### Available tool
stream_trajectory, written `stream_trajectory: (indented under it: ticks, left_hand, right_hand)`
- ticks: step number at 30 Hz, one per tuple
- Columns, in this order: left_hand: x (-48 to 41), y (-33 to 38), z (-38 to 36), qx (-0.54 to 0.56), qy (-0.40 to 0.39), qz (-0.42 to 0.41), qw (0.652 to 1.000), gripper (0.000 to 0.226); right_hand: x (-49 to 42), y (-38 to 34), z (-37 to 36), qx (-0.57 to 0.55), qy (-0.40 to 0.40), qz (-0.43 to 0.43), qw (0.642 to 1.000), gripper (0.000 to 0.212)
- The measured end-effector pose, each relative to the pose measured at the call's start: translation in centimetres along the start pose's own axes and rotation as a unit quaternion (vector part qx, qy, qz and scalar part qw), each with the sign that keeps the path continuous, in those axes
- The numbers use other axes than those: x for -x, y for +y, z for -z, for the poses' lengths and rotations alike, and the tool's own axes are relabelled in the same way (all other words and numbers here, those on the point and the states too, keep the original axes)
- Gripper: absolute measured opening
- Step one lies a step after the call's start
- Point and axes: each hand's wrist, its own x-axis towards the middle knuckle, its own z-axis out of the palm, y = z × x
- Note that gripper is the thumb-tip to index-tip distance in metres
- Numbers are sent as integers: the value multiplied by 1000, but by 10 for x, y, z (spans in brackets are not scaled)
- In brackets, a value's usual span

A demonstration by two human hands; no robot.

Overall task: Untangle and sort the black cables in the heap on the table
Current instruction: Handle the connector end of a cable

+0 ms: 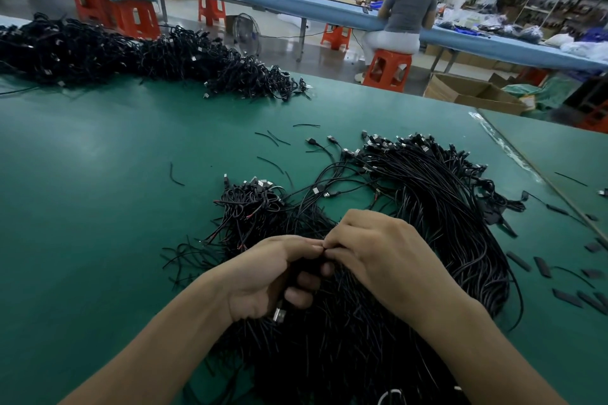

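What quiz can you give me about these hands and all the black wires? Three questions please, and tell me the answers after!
1. True or false: the left hand and the right hand both grip cables from the big tangled heap of black cables.
2. Pick one: the flat table top is A) red, B) green, C) white.
3. Fill the gap: the small silver metal plug pokes out under the ____ hand.

Key: 1 true; 2 B; 3 left.
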Motion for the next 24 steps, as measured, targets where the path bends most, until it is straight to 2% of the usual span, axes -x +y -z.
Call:
stream_trajectory:
  ticks: [6, 8, 11, 14, 15, 17, 18, 20, 22, 24]
  left_hand:
    - [-3, -2, -1, 107, -44, -43, 992, 19]
    - [-5, -5, 3, 103, -43, -62, 992, 20]
    - [-7, -4, 7, -15, -14, -105, 994, 12]
    - [-7, 4, 13, -230, 97, -159, 955, 11]
    - [-7, 6, 14, -266, 113, -163, 943, 16]
    - [-5, 6, 12, -289, 97, -154, 940, 22]
    - [-4, 4, 10, -286, 79, -150, 943, 26]
    - [-3, 2, 5, -227, 50, -162, 959, 27]
    - [-5, 2, -1, -109, 37, -181, 977, 21]
    - [-6, 4, -6, 11, 38, -178, 983, 28]
  right_hand:
    - [1, 2, -2, 44, 66, 21, 997, 5]
    - [2, 1, -3, 45, 81, 23, 995, 2]
    - [1, 2, -5, 59, 81, 27, 995, 5]
    - [1, 4, -9, 73, 80, 27, 994, 10]
    - [1, 4, -9, 75, 89, 30, 993, 9]
    - [-1, 3, -10, 71, 125, 38, 989, 5]
    - [-2, 3, -11, 68, 150, 39, 986, 2]
    - [-4, 2, -15, 48, 206, 26, 977, 13]
    - [-4, 1, -21, -5, 264, 6, 965, 20]
    - [-4, -1, -26, -62, 317, -15, 946, 20]
